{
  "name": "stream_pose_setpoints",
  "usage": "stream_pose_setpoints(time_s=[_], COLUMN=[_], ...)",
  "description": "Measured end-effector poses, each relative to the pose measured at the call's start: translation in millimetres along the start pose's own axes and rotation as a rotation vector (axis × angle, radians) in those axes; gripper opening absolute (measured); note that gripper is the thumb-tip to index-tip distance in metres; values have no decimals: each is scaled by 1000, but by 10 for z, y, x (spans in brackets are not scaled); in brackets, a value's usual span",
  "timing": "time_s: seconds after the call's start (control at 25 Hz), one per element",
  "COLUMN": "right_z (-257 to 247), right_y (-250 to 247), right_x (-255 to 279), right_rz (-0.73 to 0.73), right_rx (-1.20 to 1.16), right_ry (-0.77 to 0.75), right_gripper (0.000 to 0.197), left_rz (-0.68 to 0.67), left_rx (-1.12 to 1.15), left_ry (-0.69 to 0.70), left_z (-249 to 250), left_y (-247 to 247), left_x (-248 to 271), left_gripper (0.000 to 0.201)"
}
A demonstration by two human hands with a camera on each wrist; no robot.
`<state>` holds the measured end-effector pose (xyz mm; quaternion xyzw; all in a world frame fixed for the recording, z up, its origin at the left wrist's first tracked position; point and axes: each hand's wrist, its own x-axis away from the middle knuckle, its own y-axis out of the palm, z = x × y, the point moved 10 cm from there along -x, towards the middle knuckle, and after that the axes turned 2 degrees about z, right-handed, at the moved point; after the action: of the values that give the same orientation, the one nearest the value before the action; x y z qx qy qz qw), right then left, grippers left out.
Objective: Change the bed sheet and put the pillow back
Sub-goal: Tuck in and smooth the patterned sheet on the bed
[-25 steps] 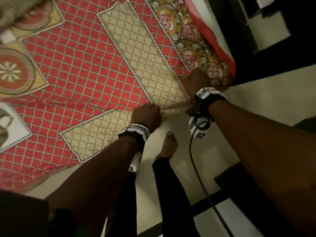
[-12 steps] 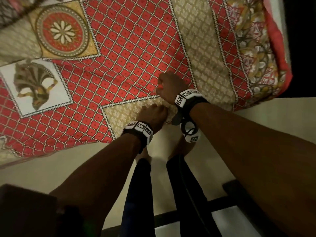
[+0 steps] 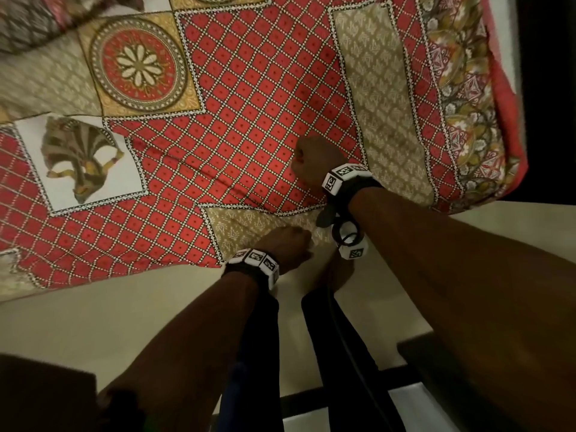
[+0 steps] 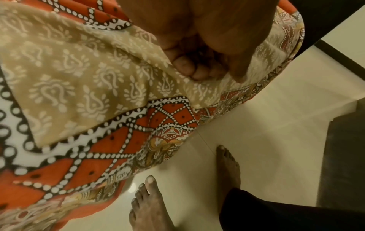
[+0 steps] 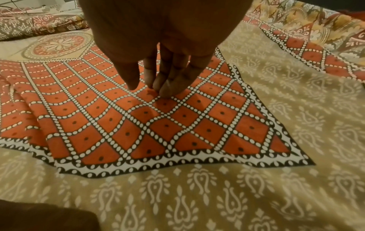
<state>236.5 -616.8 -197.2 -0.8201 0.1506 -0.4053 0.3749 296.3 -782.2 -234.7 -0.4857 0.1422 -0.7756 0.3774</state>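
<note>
- The sheet (image 3: 249, 98) is spread over the bed, its edge hanging toward the floor.
- That edge is gripped by the left hand (image 4: 199, 51).
- The sheet's top is touched by the right hand's (image 5: 158, 46) straight fingers.
- Thin, limp cloth is judged; hems are best gripped.

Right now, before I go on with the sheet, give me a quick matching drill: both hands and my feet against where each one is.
Things:
1. left hand
2. right hand
3. bare feet

Places:
A. on the pale floor beside the bed
B. fingertips down on the red diamond panel of the bed sheet
C. gripping the beige edge of the sheet at the bed's side

Pairs: 1-C, 2-B, 3-A
</note>
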Motion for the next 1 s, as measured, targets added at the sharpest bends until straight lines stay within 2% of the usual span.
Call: stream_pose_setpoints(time_s=[0.16,0.28,0.44,0.52,0.72,0.88,1.0], right_z=[62,186,580,860,1759,2557,2996], right_y=[-187,-511,-1108,-1398,-2208,-2894,-3269], right_x=[-53,-83,-164,-308,-851,-1204,-1578], right_rz=[-5,20,115,136,229,311,339], right_rx=[-8,-23,-58,-50,-46,-65,-63], right_ry=[26,54,111,119,130,238,269], right_gripper=[38,43,34,34,46,56,46], left_rz=[102,171,289,335,440,552,628], left_rx=[-11,-76,-148,-172,-177,-96,24], left_ry=[22,45,36,25,-57,-92,-151], left_z=[5,31,192,243,311,593,787], left_y=[-457,-1045,-1977,-2396,-3354,-4082,-4416], left_x=[-108,-275,-662,-980,-2036,-2877,-3412], left_gripper=[56,48,40,43,31,31,34])
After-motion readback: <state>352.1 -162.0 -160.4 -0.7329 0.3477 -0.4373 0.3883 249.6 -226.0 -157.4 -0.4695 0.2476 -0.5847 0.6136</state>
